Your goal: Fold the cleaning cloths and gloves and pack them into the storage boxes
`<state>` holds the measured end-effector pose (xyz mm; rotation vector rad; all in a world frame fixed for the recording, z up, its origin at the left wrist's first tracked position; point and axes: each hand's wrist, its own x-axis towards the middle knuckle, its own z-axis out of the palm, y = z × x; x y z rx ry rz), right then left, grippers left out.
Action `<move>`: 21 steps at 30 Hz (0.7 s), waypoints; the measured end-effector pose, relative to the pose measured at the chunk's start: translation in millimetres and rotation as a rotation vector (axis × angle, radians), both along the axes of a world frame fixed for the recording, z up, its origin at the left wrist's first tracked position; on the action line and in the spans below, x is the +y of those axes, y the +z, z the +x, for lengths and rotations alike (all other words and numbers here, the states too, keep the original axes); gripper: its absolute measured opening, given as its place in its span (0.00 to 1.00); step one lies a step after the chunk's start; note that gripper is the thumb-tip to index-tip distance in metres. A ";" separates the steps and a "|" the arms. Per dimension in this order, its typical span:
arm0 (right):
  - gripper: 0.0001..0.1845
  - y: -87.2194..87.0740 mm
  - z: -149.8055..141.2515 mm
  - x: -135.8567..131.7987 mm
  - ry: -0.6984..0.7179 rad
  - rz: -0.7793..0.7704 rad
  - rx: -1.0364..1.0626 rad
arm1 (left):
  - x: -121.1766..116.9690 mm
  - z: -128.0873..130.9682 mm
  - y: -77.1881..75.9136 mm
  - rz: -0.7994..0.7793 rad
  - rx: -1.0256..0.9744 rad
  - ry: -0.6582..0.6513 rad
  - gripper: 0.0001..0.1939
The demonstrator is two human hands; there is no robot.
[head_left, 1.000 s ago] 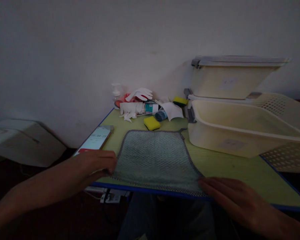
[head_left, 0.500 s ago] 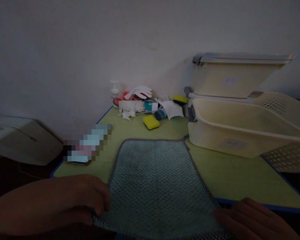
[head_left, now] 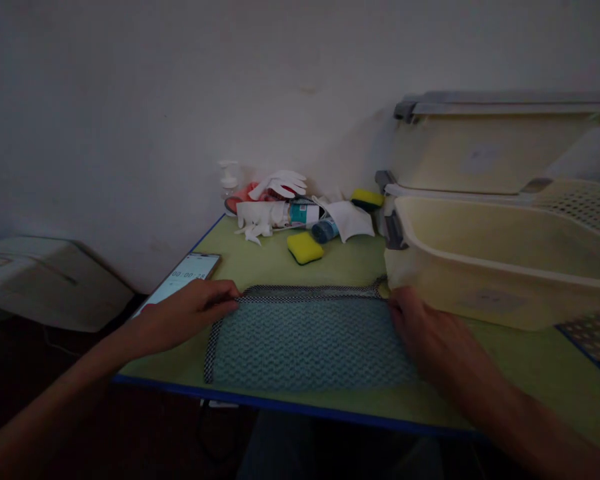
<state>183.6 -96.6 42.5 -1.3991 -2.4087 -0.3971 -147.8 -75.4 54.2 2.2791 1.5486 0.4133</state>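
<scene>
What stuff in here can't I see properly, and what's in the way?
- Head view: part of the phone's lower end, covered by the left hand and forearm.
- Head view: the right edge of the blue-green cloth, mostly behind the right hand and wrist.
- Head view: the writing on the label, too blurred and dim.
- Head view: the far right end of the open bin, cut off by the picture's right edge.

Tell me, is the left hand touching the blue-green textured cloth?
Touching: in the head view, the left hand pinches the blue-green textured cloth by its checked edge, between thumb and fingers.
</scene>
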 end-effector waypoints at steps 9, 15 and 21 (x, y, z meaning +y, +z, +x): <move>0.16 -21.1 -4.4 30.1 0.059 -0.054 -0.085 | 20.1 14.1 -13.0 -0.006 -0.001 0.082 0.12; 0.15 -31.7 -2.0 33.9 0.066 -0.026 -0.043 | 25.4 19.2 -24.2 -0.027 -0.046 0.166 0.11; 0.18 -30.1 -2.8 33.9 0.073 -0.052 -0.054 | 28.5 21.6 -32.3 0.003 0.002 0.182 0.10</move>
